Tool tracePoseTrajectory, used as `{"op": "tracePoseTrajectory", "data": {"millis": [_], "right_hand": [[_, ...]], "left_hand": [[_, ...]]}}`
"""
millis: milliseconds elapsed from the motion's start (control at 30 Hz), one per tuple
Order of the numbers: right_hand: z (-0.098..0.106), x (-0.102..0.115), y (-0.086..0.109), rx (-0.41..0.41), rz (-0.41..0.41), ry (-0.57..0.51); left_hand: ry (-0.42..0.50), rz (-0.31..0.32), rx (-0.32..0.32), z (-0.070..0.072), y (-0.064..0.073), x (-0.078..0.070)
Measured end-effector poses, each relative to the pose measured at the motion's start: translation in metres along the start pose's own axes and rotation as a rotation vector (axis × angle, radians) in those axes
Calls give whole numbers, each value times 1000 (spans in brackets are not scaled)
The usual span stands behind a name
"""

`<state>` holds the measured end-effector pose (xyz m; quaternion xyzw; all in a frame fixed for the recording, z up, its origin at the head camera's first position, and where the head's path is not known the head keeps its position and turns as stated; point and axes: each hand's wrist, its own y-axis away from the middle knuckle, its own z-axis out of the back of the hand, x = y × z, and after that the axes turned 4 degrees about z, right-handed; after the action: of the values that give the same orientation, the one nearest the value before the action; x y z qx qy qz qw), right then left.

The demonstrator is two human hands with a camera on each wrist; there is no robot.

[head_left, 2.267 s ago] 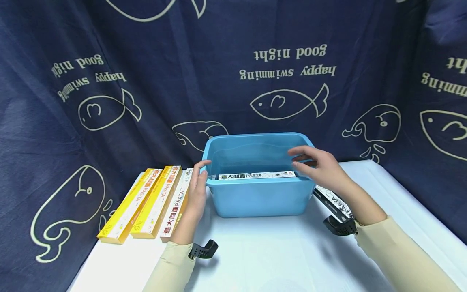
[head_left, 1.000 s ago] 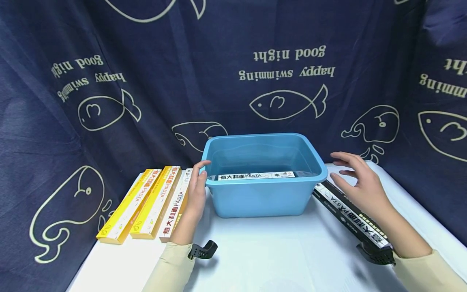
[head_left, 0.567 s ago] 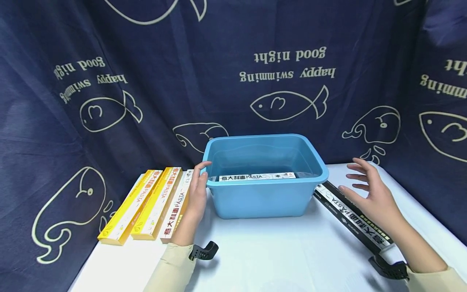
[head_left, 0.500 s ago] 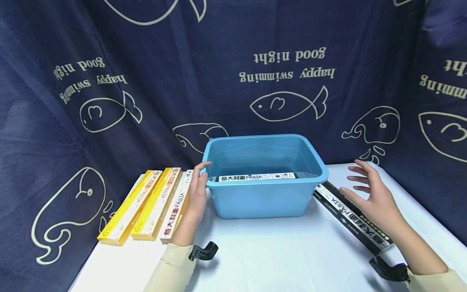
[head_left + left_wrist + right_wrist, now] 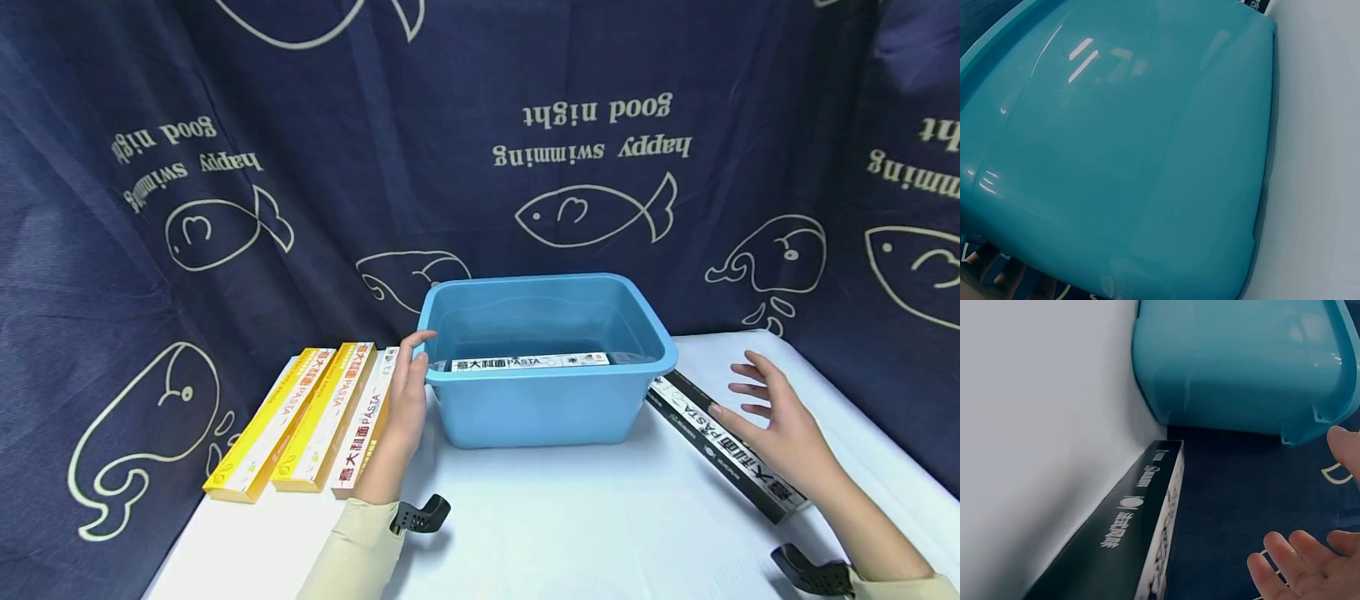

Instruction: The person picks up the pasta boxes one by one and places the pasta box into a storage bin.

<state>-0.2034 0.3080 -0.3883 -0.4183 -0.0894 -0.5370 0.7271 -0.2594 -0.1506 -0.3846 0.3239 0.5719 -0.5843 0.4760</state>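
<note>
A blue plastic bin (image 5: 528, 408) stands in the middle of the table. My left hand (image 5: 405, 400) holds its left rim, index fingertip and thumb at the edge; the left wrist view shows mostly bin wall, with some fingers (image 5: 1007, 275) at the lower left. Inside the bin lies a white-faced pasta box (image 5: 531, 362). To the right, a black and white pasta box (image 5: 723, 446) lies slantwise on the table, its far end partly behind the bin. Over it hovers my right hand (image 5: 783, 425), fingers spread and holding nothing. The right wrist view shows the box's dark side (image 5: 1116, 531).
Left of the bin lie two yellow pasta boxes (image 5: 270, 425) (image 5: 324, 417) and a white-topped pasta box (image 5: 363, 425), side by side; my left forearm partly covers the last. A dark blue curtain (image 5: 450, 167) with fish drawings hangs behind the white table (image 5: 540, 525).
My right hand has moved from over the bin's right rim out to the right and towards me, uncovering more of the black pasta box. The left hand and bin have stayed put.
</note>
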Motion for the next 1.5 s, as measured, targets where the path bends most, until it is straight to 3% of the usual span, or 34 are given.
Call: {"op": "tracePoseTrajectory", "data": {"millis": [600, 1033, 1500], "right_hand": [[-2, -28, 20, 110, -107, 87], [-4, -43, 35, 139, -122, 126], [-6, -50, 41, 243, -166, 201]], "left_hand": [[-7, 34, 3, -1, 1, -2], [-1, 36, 3, 0, 0, -3], [12, 28, 3, -1, 0, -3]]}}
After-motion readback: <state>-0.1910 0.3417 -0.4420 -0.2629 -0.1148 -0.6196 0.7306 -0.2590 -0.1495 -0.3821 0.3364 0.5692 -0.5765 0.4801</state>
